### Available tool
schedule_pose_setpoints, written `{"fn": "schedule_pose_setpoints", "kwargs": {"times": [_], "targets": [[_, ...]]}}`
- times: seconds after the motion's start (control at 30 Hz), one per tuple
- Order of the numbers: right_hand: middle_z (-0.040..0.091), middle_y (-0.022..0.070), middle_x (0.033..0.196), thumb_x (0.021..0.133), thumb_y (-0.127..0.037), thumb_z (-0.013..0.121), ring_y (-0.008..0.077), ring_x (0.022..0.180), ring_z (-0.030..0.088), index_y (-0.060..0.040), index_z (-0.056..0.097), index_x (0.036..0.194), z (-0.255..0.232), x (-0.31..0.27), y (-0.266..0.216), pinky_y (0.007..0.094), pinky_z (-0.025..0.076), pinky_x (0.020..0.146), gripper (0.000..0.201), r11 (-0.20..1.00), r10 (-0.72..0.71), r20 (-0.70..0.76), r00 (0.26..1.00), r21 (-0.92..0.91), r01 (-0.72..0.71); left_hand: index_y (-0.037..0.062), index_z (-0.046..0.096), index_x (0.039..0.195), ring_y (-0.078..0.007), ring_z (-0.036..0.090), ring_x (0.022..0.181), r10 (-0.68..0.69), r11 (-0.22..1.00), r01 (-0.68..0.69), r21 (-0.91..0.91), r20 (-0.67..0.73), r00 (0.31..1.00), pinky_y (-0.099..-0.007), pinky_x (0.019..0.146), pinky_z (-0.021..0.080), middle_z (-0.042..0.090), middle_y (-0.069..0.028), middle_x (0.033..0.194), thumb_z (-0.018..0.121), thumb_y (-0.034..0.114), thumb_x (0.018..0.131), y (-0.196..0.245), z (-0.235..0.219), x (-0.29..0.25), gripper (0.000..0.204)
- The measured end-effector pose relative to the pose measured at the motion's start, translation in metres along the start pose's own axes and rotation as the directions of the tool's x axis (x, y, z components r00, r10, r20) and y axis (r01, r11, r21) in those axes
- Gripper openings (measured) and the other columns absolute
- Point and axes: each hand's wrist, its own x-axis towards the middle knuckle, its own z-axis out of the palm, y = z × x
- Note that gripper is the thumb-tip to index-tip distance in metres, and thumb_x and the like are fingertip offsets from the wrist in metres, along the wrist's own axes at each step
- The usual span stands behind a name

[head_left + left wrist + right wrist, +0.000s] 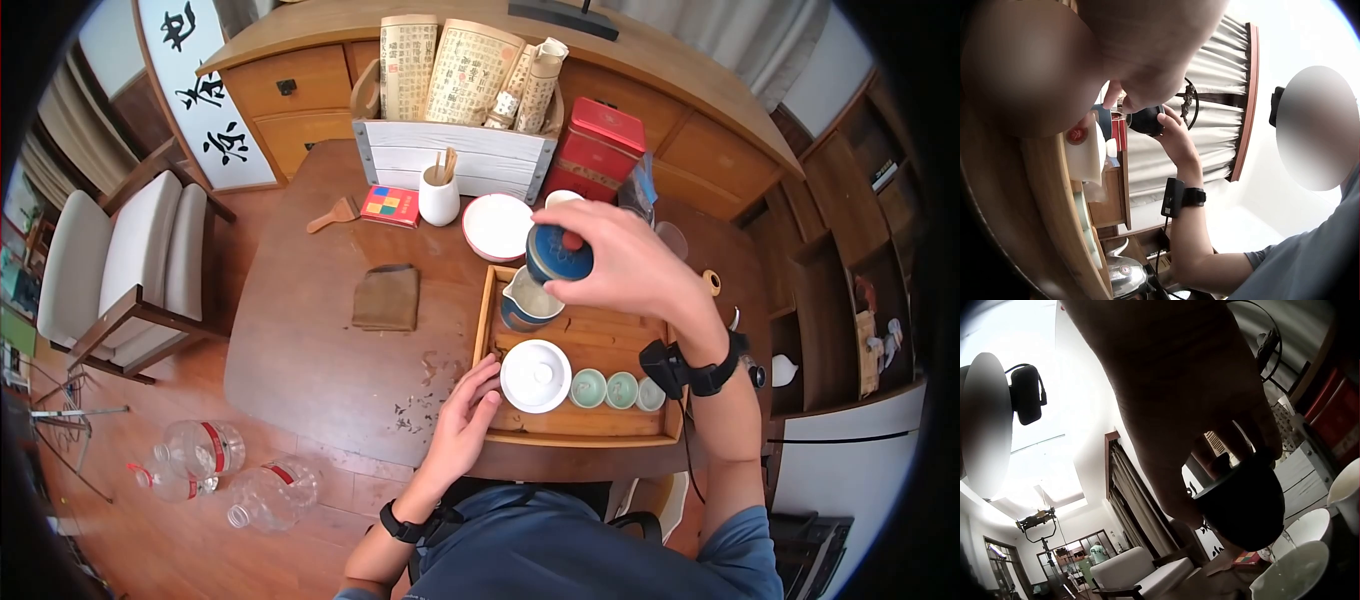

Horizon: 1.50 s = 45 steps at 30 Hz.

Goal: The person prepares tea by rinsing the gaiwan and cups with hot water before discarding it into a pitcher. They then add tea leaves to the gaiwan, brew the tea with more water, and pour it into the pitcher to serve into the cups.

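Observation:
In the head view my right hand (635, 255) grips a dark blue lidded teapot (558, 256) with a reddish knob, tilted over a spouted pitcher (528, 308). Thin streams of liquid run from the teapot (1244, 509) into the pitcher (1294, 572) in the right wrist view. My left hand (462, 425) lies at the left edge of the wooden tray (590, 440), its fingers loosely bent and holding nothing. Right beside those fingertips stands a white lidded bowl (537, 376). Several pale green cups (588, 388) line up to its right.
A red-rimmed white dish (497, 227), a white holder with wooden tools (439, 198) and a red tin (597, 150) stand behind the tray. A folded brown cloth (386, 298) lies left, near spilled leaves (408, 420). A kettle (1127, 275) shows in the left wrist view.

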Motion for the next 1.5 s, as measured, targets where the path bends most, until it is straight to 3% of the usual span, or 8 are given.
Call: {"fn": "schedule_pose_setpoints", "kwargs": {"times": [0.17, 0.33, 0.43, 0.57, 0.83, 1.03, 1.13, 1.5], "targets": [[0.074, 0.0183, 0.118, 0.072, -0.028, 0.084, 0.0327, 0.101, 0.073, -0.0017, 0.07, 0.129, 0.026, -0.002, 0.01, 0.0414, 0.058, 0.094, 0.065, 1.0, 0.016, 0.081, 0.997, -0.025, -0.014, -0.0043, 0.049, 0.154, -0.0253, 0.056, 0.143, -0.002, 1.0, 0.002, 0.008, 0.001, 1.0, -0.0363, 0.116, 0.048, 0.041, -0.0171, 0.168, 0.056, 0.011, 0.112, -0.002, 0.0, 0.0, 0.045], [0.07, 0.0124, 0.125, 0.072, -0.024, 0.086, 0.0269, 0.095, 0.069, -0.0041, 0.067, 0.134, -0.02, -0.003, -0.007, 0.038, 0.059, 0.09, 0.067, 1.0, -0.027, -0.032, 0.999, -0.017, 0.027, -0.0041, 0.048, 0.154, -0.0256, 0.056, 0.143, -0.002, 1.0, 0.002, -0.012, 0.006, 1.0, -0.0366, 0.116, 0.048, 0.041, -0.0169, 0.168, 0.056, 0.01, 0.112, -0.002, 0.0, 0.001, 0.045], [0.072, 0.0165, 0.115, 0.075, -0.028, 0.082, 0.0337, 0.103, 0.071, -0.0001, 0.071, 0.126, -0.027, -0.004, -0.014, 0.0435, 0.058, 0.092, 0.059, 1.0, -0.011, -0.048, 0.999, 0.016, 0.012, -0.0041, 0.048, 0.154, -0.0258, 0.056, 0.143, -0.001, 1.0, 0.001, -0.014, 0.009, 1.0, -0.0368, 0.116, 0.048, 0.041, -0.0168, 0.168, 0.056, 0.01, 0.112, -0.003, -0.001, 0.0, 0.045], [0.073, 0.015, 0.114, 0.075, -0.031, 0.082, 0.0313, 0.104, 0.071, -0.0014, 0.071, 0.127, 0.013, -0.007, 0.001, 0.0422, 0.058, 0.092, 0.06, 0.999, -0.04, 0.015, 0.999, -0.03, 0.04, -0.004, 0.048, 0.154, -0.0259, 0.056, 0.143, 0.013, 1.0, -0.013, -0.015, 0.009, 1.0, -0.0367, 0.116, 0.048, 0.042, -0.0169, 0.168, 0.056, 0.009, 0.112, -0.004, -0.001, 0.0, 0.046], [0.069, 0.0129, 0.128, 0.072, -0.024, 0.087, 0.0292, 0.097, 0.07, -0.004, 0.068, 0.133, -0.019, -0.006, -0.012, 0.0389, 0.058, 0.091, 0.066, 0.999, -0.028, -0.073, 0.997, 0.015, 0.029, -0.0033, 0.048, 0.155, -0.0254, 0.057, 0.143, 0.012, 1.0, -0.012, -0.004, 0.014, 1.0, -0.0365, 0.116, 0.048, 0.042, -0.0169, 0.168, 0.057, 0.008, 0.111, -0.005, -0.001, 0.0, 0.046], [0.07, 0.0133, 0.119, 0.076, -0.03, 0.082, 0.0335, 0.106, 0.071, -0.006, 0.07, 0.131, 0.035, -0.009, 0.011, 0.0439, 0.059, 0.091, 0.061, 1.0, -0.005, 0.059, 0.998, -0.003, 0.005, -0.0029, 0.048, 0.155, -0.0246, 0.057, 0.143, 0.007, 1.0, -0.007, -0.006, 0.008, 1.0, -0.0355, 0.114, 0.05, 0.044, -0.0163, 0.167, 0.057, 0.008, 0.111, -0.004, 0.0, -0.001, 0.047], [0.067, 0.0144, 0.135, 0.076, -0.029, 0.082, 0.0365, 0.12, 0.066, -0.0055, 0.067, 0.136, 0.051, -0.01, 0.016, 0.0453, 0.055, 0.103, 0.066, 0.999, 0.034, 0.136, 0.99, -0.034, -0.029, -0.0025, 0.048, 0.156, -0.0245, 0.057, 0.143, -0.001, 1.0, 0.001, 0.001, 0.008, 1.0, -0.0352, 0.113, 0.051, 0.044, -0.0161, 0.166, 0.057, 0.007, 0.111, -0.002, 0.0, 0.0, 0.047], [0.066, 0.012, 0.136, 0.077, -0.028, 0.082, 0.0366, 0.122, 0.065, -0.008, 0.067, 0.137, 0.065, -0.013, 0.022, 0.0469, 0.056, 0.099, 0.065, 0.998, 0.036, 0.093, 0.995, -0.049, -0.032, -0.0017, 0.047, 0.156, -0.0249, 0.056, 0.143, -0.009, 1.0, 0.009, -0.003, 0.008, 1.0, -0.0353, 0.112, 0.05, 0.043, -0.016, 0.167, 0.056, 0.006, 0.11, -0.002, 0.0, 0.0, 0.047]]}}
